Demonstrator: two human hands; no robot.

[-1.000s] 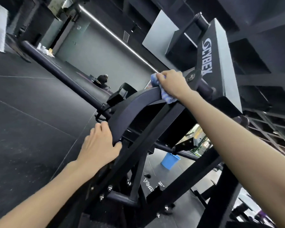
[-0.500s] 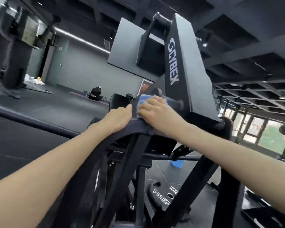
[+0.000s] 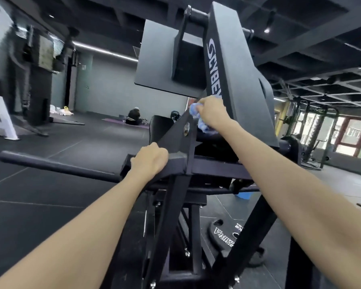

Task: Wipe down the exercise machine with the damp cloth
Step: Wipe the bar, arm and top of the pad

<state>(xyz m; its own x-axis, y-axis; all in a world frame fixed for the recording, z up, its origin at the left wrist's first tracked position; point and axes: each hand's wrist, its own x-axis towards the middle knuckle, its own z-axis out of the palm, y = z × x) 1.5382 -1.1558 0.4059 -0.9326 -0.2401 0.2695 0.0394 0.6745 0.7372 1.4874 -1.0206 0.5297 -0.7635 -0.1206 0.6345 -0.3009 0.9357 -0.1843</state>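
A black exercise machine [image 3: 233, 80] with white lettering on its tall upright fills the middle of the head view. My right hand [image 3: 212, 112] grips a crumpled blue-and-white cloth [image 3: 202, 124] and presses it against the frame where a slanted steel plate meets the upright. Part of the cloth is hidden under my fingers. My left hand [image 3: 149, 161] curls over the horizontal black crossbar lower down, to the left of the slanted plate.
A long black bar [image 3: 56, 165] sticks out to the left of the crossbar. A weight plate [image 3: 225, 236] lies on the floor beneath the frame, beside a blue bucket [image 3: 245, 195]. A person [image 3: 134, 116] sits on a mat far back. Racks stand at the right.
My left hand has dropped from beside the cloth to the lower crossbar. My right hand has carried the cloth up along the slanted plate toward the upright. The camera has tilted.
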